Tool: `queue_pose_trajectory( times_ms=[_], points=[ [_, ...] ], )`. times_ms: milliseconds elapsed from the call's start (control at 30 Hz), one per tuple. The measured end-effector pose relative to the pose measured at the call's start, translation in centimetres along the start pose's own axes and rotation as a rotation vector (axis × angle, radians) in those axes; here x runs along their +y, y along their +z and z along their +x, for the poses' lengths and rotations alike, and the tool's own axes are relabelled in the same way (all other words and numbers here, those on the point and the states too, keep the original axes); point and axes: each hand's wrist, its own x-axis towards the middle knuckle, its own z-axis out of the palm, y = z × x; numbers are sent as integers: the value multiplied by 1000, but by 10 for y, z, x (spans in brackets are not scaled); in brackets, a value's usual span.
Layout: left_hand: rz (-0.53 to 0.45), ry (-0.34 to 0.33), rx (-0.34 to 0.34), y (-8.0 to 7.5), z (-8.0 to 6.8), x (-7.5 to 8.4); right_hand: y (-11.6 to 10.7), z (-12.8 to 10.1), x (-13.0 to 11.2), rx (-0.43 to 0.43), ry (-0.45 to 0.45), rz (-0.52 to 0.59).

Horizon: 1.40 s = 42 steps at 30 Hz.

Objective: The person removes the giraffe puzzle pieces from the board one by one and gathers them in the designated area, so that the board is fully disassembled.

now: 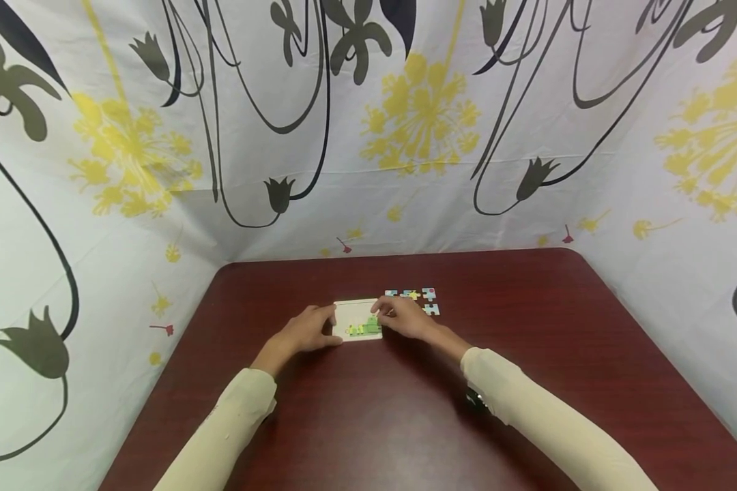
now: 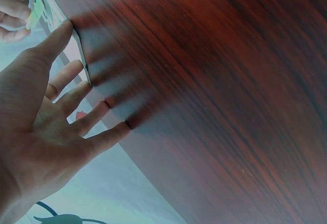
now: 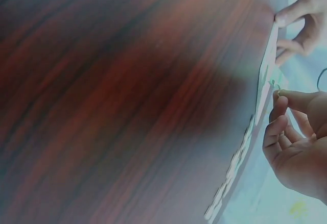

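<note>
A small white puzzle tray [image 1: 351,311] lies on the table with joined green and yellow puzzle pieces [image 1: 357,330] along its near side. My left hand [image 1: 307,329] rests at the tray's left side, fingers extended, the thumb at its near corner. In the left wrist view the thumb and fingertips touch the tray's edge and the tabletop. Over the tray's right side, my right hand [image 1: 403,318] pinches a green and yellow puzzle piece [image 2: 34,15] between thumb and index finger. The right wrist view shows that piece edge-on, close over the tray.
Several loose puzzle pieces [image 1: 430,294] lie to the right of the tray, partly hidden by my right hand. The dark red wooden table [image 1: 368,409] has its far edge close behind them. A patterned white cloth [image 1: 356,204] hangs behind the table and at both sides.
</note>
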Motion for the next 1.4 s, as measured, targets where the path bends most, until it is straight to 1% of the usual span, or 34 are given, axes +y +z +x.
queue_pose_trajectory(
  times_ms=[300,467,633,800,1033,1267,1400],
  points=[
    [5,9,8,1,0,-2,-15,-12,17,-2,48,-42],
    [1,15,3,1,-1,-2,-17,-17,23,12,23,-76],
    [5,17,-2,2,-1,-4,-16,-19,26,0,52,-74],
    [-3,19,0,2,-2,-4,-15,-19,25,-2,77,-77],
    [-7,23,9,2,0,-4,-12,-15,19,20,58,-90],
    [-3,28,7,3,1,-6,-3,-8,13,-13,57,-69],
    [-10,21,-2,1,-1,-4,4,-3,7,-22,50,-61]
  ],
)
